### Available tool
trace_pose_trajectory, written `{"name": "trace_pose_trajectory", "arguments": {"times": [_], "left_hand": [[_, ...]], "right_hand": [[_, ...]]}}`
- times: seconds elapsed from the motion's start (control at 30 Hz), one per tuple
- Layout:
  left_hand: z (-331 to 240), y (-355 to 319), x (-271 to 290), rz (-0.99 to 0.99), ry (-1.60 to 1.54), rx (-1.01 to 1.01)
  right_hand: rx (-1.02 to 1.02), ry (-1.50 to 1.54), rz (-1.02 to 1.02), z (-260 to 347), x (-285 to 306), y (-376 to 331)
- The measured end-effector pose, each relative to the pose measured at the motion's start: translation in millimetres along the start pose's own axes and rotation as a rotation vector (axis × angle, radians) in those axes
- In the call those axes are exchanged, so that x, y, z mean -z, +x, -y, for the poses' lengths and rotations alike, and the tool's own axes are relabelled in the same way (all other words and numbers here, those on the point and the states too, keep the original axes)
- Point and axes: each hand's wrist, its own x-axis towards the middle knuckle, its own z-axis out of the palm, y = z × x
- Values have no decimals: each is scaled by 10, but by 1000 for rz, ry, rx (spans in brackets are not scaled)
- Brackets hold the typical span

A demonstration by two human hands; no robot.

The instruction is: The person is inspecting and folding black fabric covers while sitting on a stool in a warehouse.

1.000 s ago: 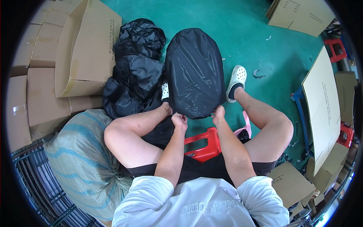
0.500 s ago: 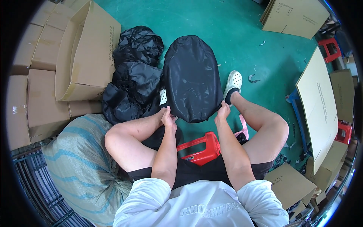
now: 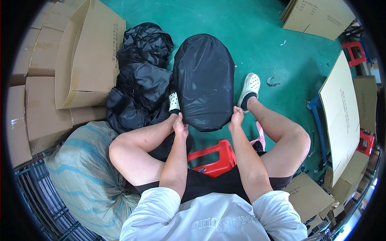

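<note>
Between my lower legs is a large oval shape in smooth black fabric, like a fitted cover, its top side drawn fairly taut with a few creases. My left hand is closed on its near left edge, thumb toward the fabric. At the near right edge, my right hand pinches the cover in the same way. Whatever lies under the fabric is hidden. Just left of it, crumpled black fabric covers lie heaped, almost touching it.
An open carton and stacked boxes stand at left, above a striped woven sack. A red plastic stool is between my thighs. Flat cardboard leans at right. Scraps lie on the green floor.
My hands keep their hold on the black cover's near edge. The fabric there now looks a little straighter, and the whole view has shifted slightly.
</note>
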Motion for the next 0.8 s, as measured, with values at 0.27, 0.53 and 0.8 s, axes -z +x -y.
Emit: {"name": "trace_pose_trajectory", "arguments": {"times": [0.27, 0.53, 0.8], "left_hand": [[-156, -2, -92, -297, 228, -361], [-1027, -462, -1820, 125, 1203, -1559], [-1465, 315, -2953, 94, 1882, -1649]], "right_hand": [[296, -773, -215, 161, -151, -234], [1097, -1168, 220, 692, -543, -662], [1026, -1378, 295, 639, -639, -712]]}}
